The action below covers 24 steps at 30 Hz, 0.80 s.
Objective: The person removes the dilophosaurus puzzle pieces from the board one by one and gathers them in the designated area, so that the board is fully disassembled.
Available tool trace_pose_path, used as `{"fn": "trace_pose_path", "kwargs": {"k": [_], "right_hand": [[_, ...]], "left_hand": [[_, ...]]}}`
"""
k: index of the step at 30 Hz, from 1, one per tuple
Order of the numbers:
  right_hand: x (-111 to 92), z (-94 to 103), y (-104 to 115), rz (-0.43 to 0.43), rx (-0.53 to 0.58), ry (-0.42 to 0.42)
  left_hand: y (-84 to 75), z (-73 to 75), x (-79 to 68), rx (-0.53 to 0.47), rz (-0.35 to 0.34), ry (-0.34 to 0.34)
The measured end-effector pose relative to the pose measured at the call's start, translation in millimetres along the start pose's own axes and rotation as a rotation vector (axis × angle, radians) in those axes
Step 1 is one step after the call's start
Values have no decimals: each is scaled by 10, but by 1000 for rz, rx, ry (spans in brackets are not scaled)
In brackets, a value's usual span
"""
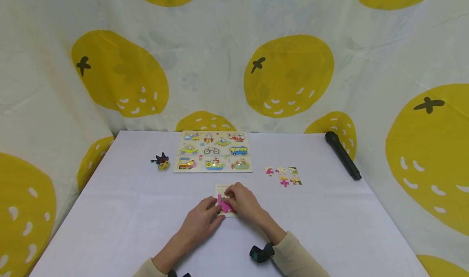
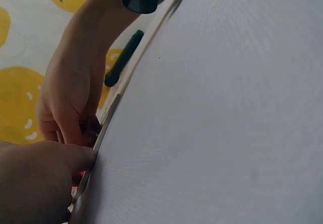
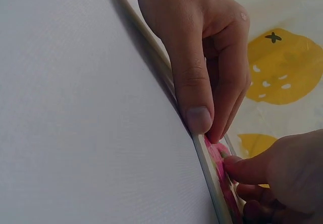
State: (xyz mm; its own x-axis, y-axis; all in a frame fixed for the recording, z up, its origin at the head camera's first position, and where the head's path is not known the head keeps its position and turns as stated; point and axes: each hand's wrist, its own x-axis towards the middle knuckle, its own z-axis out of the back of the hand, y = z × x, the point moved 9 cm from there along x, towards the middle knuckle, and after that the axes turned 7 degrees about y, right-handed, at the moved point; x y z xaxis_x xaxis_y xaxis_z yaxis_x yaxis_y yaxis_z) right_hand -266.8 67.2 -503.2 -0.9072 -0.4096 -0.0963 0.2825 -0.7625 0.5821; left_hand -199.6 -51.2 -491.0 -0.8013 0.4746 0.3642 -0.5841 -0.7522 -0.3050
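Note:
A small wooden jigsaw board (image 1: 218, 188), partly filled with pink pieces, lies near the middle of the white table. My left hand (image 1: 202, 218) holds its near left corner. In the right wrist view the left thumb (image 3: 198, 119) presses against the board's edge, and the fingers reach over onto the pink pieces (image 3: 215, 151). My right hand (image 1: 244, 202) is over the board's right side with bent fingers. Its thumb and fingers appear to pinch a jigsaw piece at the board's surface, mostly hidden by the hand. Several loose jigsaw pieces (image 1: 284, 181) lie to the right.
A larger wooden peg puzzle (image 1: 212, 165) with vehicle pictures lies behind the board. A small dark and yellow toy figure (image 1: 162, 161) stands to its left. At the far right lies a black microphone-shaped object (image 1: 342, 155). A fruit-patterned curtain (image 1: 220, 65) surrounds the table.

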Motion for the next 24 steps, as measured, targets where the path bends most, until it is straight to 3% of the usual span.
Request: {"fn": "trace_pose_path", "kwargs": {"k": [9, 17, 24], "right_hand": [[14, 8, -22, 16, 142, 80], [21, 16, -44, 68, 152, 139], [24, 24, -52, 111, 110, 133]], "left_hand": [[3, -5, 1, 0, 15, 25], [19, -20, 3, 4, 47, 59], [26, -35, 5, 5, 52, 73]]}}
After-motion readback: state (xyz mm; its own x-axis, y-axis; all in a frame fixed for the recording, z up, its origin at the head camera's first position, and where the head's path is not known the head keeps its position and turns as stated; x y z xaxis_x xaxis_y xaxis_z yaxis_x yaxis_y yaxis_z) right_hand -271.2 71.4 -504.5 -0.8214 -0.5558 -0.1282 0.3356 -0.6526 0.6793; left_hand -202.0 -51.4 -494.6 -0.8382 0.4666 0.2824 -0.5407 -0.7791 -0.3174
